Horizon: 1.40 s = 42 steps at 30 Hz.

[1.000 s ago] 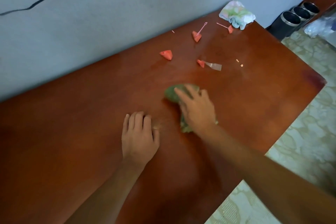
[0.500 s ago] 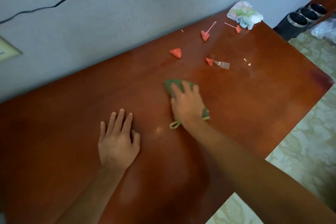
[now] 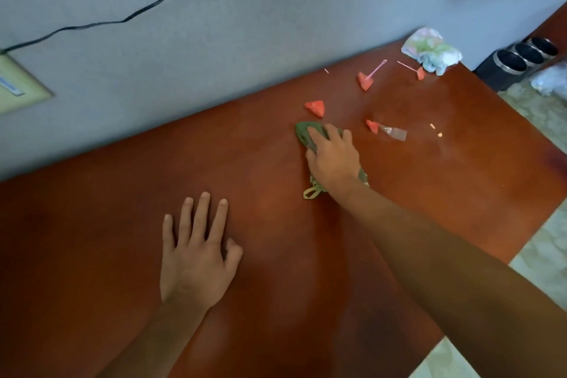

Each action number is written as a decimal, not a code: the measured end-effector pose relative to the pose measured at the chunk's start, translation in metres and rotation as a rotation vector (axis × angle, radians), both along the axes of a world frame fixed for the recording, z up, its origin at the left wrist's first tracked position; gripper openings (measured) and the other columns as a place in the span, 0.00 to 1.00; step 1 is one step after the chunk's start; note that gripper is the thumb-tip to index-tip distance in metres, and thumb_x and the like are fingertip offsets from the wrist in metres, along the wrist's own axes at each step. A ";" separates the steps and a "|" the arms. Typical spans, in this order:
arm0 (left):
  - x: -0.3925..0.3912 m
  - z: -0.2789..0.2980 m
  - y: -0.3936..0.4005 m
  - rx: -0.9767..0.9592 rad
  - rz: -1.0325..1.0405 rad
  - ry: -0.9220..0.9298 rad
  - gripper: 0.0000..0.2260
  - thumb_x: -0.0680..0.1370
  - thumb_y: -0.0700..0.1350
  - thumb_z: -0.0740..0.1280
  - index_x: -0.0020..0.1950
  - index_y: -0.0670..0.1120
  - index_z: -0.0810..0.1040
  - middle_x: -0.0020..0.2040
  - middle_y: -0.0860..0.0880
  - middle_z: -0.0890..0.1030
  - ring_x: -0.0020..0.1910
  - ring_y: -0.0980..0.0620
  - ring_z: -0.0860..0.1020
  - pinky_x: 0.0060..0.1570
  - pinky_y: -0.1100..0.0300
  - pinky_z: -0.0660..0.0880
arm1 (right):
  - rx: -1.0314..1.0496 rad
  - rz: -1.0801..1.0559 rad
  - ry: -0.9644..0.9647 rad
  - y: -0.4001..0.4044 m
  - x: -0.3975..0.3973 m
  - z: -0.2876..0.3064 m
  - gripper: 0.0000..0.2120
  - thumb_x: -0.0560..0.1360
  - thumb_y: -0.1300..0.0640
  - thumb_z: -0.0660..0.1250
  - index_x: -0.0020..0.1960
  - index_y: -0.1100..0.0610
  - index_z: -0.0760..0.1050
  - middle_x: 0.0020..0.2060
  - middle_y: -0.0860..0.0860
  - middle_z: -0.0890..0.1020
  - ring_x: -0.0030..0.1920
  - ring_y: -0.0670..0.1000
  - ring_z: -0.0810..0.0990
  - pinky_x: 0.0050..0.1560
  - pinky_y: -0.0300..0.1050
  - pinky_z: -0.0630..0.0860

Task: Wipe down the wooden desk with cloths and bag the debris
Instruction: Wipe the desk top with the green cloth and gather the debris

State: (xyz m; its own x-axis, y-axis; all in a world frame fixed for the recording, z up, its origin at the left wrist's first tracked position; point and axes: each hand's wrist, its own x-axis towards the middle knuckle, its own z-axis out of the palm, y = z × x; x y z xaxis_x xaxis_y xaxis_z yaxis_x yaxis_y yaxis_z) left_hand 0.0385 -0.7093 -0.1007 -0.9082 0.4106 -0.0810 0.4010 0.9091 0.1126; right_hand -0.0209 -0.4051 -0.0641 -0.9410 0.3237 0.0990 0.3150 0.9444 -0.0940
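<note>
Since 0.5 s ago, crumpled green cloth (image 3: 303,132) was pushed up-frame by flat-fingered right hand (image 3: 333,159) twd red wedge scraps (image 3: 315,107); left hand (image 3: 196,258) splayed on glossy wooden desk (image 3: 92,239); debris at upper right unbagged, wiping approx. mid-way.

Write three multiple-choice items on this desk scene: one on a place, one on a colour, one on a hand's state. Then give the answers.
1. Where does the pale crumpled cloth lie?
A. at the desk's far corner by the wall
B. under the left hand
C. on the floor

2. What colour is the cloth under the right hand?
A. white
B. green
C. blue

3. How does the left hand lie?
A. gripping a cloth
B. flat on the desk, fingers straight
C. raised off the desk

Answers: 1 A, it sits beyond the red scraps by the wall. 2 B, green shows past the fingers. 3 B, the palm is down, holding nothing.
</note>
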 end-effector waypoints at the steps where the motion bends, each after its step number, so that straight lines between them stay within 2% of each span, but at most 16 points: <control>1: -0.001 0.000 0.000 -0.021 -0.019 0.003 0.31 0.80 0.57 0.53 0.84 0.50 0.59 0.83 0.43 0.60 0.83 0.39 0.55 0.78 0.34 0.54 | 0.027 0.098 0.005 -0.008 -0.007 -0.004 0.23 0.81 0.50 0.61 0.76 0.50 0.72 0.70 0.56 0.75 0.62 0.65 0.73 0.62 0.55 0.73; 3: -0.003 0.001 0.001 -0.057 -0.053 -0.016 0.32 0.79 0.58 0.54 0.83 0.51 0.61 0.83 0.42 0.61 0.82 0.37 0.57 0.76 0.30 0.55 | 0.015 0.378 0.024 -0.028 -0.014 -0.015 0.23 0.79 0.50 0.61 0.73 0.50 0.75 0.67 0.57 0.78 0.59 0.66 0.76 0.61 0.56 0.75; 5: -0.010 0.005 0.009 -0.101 -0.051 -0.053 0.32 0.79 0.61 0.53 0.83 0.55 0.61 0.83 0.43 0.60 0.81 0.34 0.56 0.74 0.26 0.54 | -0.015 0.568 0.047 -0.039 -0.016 -0.022 0.22 0.79 0.48 0.60 0.71 0.49 0.78 0.66 0.55 0.79 0.57 0.63 0.77 0.60 0.54 0.76; 7: -0.024 0.013 0.030 -0.130 -0.018 -0.118 0.32 0.79 0.66 0.49 0.84 0.61 0.52 0.85 0.46 0.53 0.82 0.32 0.50 0.72 0.23 0.49 | -0.011 0.610 0.092 -0.030 -0.024 -0.021 0.20 0.79 0.47 0.63 0.70 0.47 0.79 0.66 0.52 0.80 0.55 0.59 0.77 0.57 0.51 0.76; 10: -0.051 0.016 0.072 -0.142 -0.031 -0.127 0.33 0.79 0.70 0.41 0.82 0.63 0.36 0.85 0.49 0.38 0.81 0.32 0.38 0.72 0.22 0.43 | -0.037 0.366 0.105 -0.004 -0.040 -0.014 0.21 0.78 0.48 0.66 0.71 0.46 0.77 0.67 0.52 0.78 0.59 0.62 0.76 0.58 0.55 0.79; 13: -0.071 0.019 0.102 -0.150 -0.045 -0.128 0.33 0.80 0.69 0.40 0.82 0.62 0.34 0.84 0.49 0.35 0.81 0.32 0.35 0.71 0.21 0.42 | -0.111 0.026 0.023 0.010 -0.055 -0.003 0.23 0.80 0.49 0.65 0.74 0.46 0.74 0.71 0.53 0.74 0.64 0.63 0.72 0.61 0.55 0.78; 15: -0.075 0.016 0.110 -0.147 -0.024 -0.119 0.33 0.79 0.69 0.38 0.82 0.63 0.33 0.84 0.49 0.35 0.81 0.33 0.34 0.70 0.21 0.41 | -0.084 0.005 0.019 0.002 -0.055 -0.001 0.23 0.80 0.49 0.64 0.75 0.47 0.73 0.70 0.54 0.74 0.64 0.63 0.72 0.58 0.55 0.77; 20: -0.074 0.015 0.112 -0.129 0.011 -0.104 0.33 0.78 0.70 0.38 0.82 0.64 0.34 0.84 0.50 0.34 0.81 0.34 0.33 0.71 0.22 0.39 | -0.025 0.254 0.044 -0.004 -0.072 -0.006 0.22 0.77 0.51 0.68 0.71 0.49 0.77 0.66 0.55 0.78 0.59 0.64 0.75 0.48 0.57 0.81; 22: -0.075 0.016 0.112 -0.115 0.022 -0.106 0.33 0.78 0.70 0.40 0.82 0.64 0.35 0.84 0.51 0.36 0.81 0.35 0.34 0.71 0.23 0.39 | -0.020 0.230 0.020 -0.001 -0.086 -0.002 0.22 0.79 0.50 0.67 0.73 0.48 0.75 0.68 0.55 0.76 0.62 0.63 0.74 0.49 0.56 0.80; 25: -0.075 0.015 0.112 -0.107 0.027 -0.115 0.33 0.79 0.70 0.41 0.82 0.65 0.37 0.84 0.52 0.37 0.82 0.36 0.34 0.72 0.24 0.38 | -0.014 0.036 -0.038 0.008 -0.103 0.001 0.21 0.81 0.49 0.63 0.73 0.49 0.72 0.68 0.56 0.74 0.65 0.64 0.73 0.54 0.54 0.77; 28: -0.075 0.016 0.112 -0.097 0.037 -0.109 0.32 0.79 0.69 0.42 0.83 0.65 0.41 0.85 0.51 0.42 0.83 0.36 0.38 0.73 0.24 0.40 | -0.051 -0.228 -0.053 0.034 -0.110 0.004 0.20 0.80 0.51 0.64 0.71 0.53 0.73 0.66 0.59 0.74 0.64 0.66 0.74 0.58 0.55 0.76; 30: -0.075 0.016 0.112 -0.102 0.032 -0.108 0.32 0.79 0.69 0.41 0.83 0.65 0.40 0.85 0.51 0.41 0.83 0.36 0.38 0.73 0.24 0.40 | -0.073 -0.375 -0.065 0.061 -0.105 0.007 0.19 0.79 0.52 0.64 0.69 0.54 0.75 0.67 0.61 0.74 0.64 0.67 0.75 0.60 0.56 0.75; 33: -0.075 0.014 0.112 -0.099 0.024 -0.095 0.32 0.78 0.69 0.40 0.82 0.65 0.38 0.85 0.51 0.40 0.82 0.36 0.36 0.72 0.24 0.39 | -0.049 -0.468 -0.068 0.087 -0.093 0.006 0.18 0.80 0.53 0.63 0.69 0.56 0.75 0.66 0.62 0.74 0.63 0.67 0.75 0.60 0.58 0.74; 36: -0.075 0.016 0.114 -0.085 0.032 -0.084 0.33 0.79 0.68 0.45 0.84 0.62 0.47 0.86 0.50 0.48 0.83 0.36 0.43 0.73 0.24 0.42 | -0.006 -0.266 -0.037 0.074 -0.086 0.001 0.19 0.80 0.51 0.65 0.69 0.54 0.75 0.65 0.59 0.75 0.63 0.65 0.73 0.55 0.56 0.76; 40: -0.071 0.016 0.113 0.006 0.081 -0.022 0.34 0.78 0.62 0.56 0.82 0.48 0.65 0.83 0.45 0.62 0.83 0.37 0.55 0.75 0.26 0.50 | -0.050 0.251 0.075 0.023 -0.097 -0.006 0.22 0.74 0.51 0.71 0.68 0.49 0.79 0.62 0.53 0.80 0.59 0.63 0.76 0.46 0.57 0.83; 42: -0.069 0.014 0.111 0.072 0.100 0.036 0.32 0.77 0.57 0.59 0.78 0.43 0.71 0.80 0.42 0.67 0.81 0.38 0.60 0.74 0.26 0.53 | -0.050 0.516 0.123 -0.004 -0.102 -0.013 0.22 0.72 0.51 0.74 0.66 0.48 0.81 0.60 0.52 0.82 0.55 0.61 0.78 0.41 0.52 0.82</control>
